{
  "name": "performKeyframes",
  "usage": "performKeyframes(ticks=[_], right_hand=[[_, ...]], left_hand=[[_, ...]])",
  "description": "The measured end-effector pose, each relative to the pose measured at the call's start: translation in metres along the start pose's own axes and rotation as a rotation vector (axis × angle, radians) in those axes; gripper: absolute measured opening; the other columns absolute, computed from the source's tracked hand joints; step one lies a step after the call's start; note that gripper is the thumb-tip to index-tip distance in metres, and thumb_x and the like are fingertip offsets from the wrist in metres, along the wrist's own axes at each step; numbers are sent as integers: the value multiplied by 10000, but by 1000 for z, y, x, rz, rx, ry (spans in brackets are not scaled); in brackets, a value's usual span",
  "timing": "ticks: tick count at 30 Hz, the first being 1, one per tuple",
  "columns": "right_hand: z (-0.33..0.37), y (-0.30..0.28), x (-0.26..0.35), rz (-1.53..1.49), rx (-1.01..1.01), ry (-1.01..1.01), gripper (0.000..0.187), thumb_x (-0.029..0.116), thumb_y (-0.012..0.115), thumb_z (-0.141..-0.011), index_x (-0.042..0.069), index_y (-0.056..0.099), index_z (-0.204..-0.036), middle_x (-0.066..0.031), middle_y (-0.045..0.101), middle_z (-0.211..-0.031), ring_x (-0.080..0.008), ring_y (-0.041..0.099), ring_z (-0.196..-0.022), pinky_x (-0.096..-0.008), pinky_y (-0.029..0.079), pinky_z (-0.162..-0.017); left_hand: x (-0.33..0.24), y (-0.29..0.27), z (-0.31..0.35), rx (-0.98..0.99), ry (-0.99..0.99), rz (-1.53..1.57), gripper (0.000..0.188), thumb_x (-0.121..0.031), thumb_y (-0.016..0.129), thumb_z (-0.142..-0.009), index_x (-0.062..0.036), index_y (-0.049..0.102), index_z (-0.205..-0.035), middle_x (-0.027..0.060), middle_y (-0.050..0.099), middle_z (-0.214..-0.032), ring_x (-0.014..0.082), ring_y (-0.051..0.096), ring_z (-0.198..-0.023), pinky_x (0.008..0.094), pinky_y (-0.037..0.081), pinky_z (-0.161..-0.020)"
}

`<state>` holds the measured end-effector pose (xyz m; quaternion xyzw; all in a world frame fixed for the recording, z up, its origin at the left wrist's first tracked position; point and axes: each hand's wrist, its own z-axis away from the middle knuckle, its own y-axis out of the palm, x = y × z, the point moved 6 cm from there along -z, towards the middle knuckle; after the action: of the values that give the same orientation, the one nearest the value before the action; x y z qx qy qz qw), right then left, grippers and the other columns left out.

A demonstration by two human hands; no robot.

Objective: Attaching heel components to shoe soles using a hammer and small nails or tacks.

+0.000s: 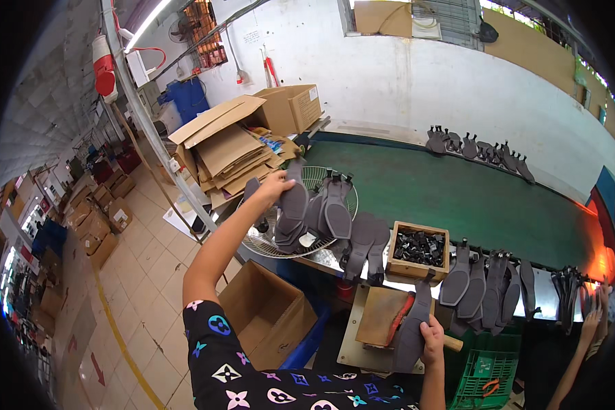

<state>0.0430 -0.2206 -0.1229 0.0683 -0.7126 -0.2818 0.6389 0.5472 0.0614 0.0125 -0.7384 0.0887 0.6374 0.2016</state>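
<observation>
Dark grey, long flat shoe sole with a black-tipped narrow end [412, 335]: head view, in the right hand [432, 339]. Right hand nearly closed on the sole's right edge, thumb on the upper face; other fingers partly hidden. Long axis roughly 12:30 to 6:30, narrow end up; overlaps the right side of a tan block with a red edge [383, 318], contact unclear.

Left hand [275, 186]: between 10 and 11 o'clock from the right, well apart; fingers pinched on a second dark grey sole [294, 205], axis near 12 to 6, over the round pale wire basket [256, 242]. Whether clear of the pile: cannot tell. Left hand nearer the basket.

Open wooden box of small black parts [410, 271]: 12 o'clock from right hand, on the green-topped desk [451, 184].
</observation>
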Motion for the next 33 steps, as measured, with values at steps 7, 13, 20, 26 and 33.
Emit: performKeyframes(ticks=[7, 13, 20, 26, 33], right_hand=[[-1, 2, 1, -7, -82, -58, 334, 209, 594, -950, -28, 556, -1183, -87, 658, -1042, -158, 647, -891, -284, 530, -803], [0, -6, -9, -14, -63, 20, 372, 200, 608, -938, -43, 552, -1213, -90, 658, -1070, -160, 635, -943, -295, 510, -861], [4, -6, -4, 4, -108, 9, 406, 224, 630, -923, -47, 554, -1215, -95, 657, -1089, -161, 631, -964, -293, 504, -872], [2, -3, -1, -34, -156, 34, 429, 245, 652, -911, -51, 550, -1204, -96, 661, -1050, -159, 640, -917, -286, 521, -828], [0, 1, 4, 11, -160, 57, 474, 317, 674, -892, -35, 557, -1185, -82, 655, -1030, -144, 630, -892, -266, 513, -801]], left_hand=[[45, -47, -28, -143, 131, -1567, 635, -250, 755, -785, -69, 502, -1339, 135, 497, -1392, 351, 423, -1310, 581, 344, -1032], [71, -77, -37, 52, 15, -1745, 927, -212, 807, -685, -121, 318, -1468, 128, 445, -1450, 348, 362, -1375, 610, 303, -1067], [97, -89, -14, -416, -224, -1522, 1088, -299, 784, -663, -79, 167, -1531, 191, 216, -1565, 457, 216, -1413, 596, 232, -1116], [101, -122, -6, -260, -376, -1277, 1102, -413, 829, -625, 36, 252, -1450, 261, 469, -1362, 420, 436, -1298, 523, 408, -1028], [72, -133, 8, -165, -371, -595, 571, -352, 839, -591, 76, 637, -911, 89, 644, -759, 219, 609, -619, 342, 492, -590]])
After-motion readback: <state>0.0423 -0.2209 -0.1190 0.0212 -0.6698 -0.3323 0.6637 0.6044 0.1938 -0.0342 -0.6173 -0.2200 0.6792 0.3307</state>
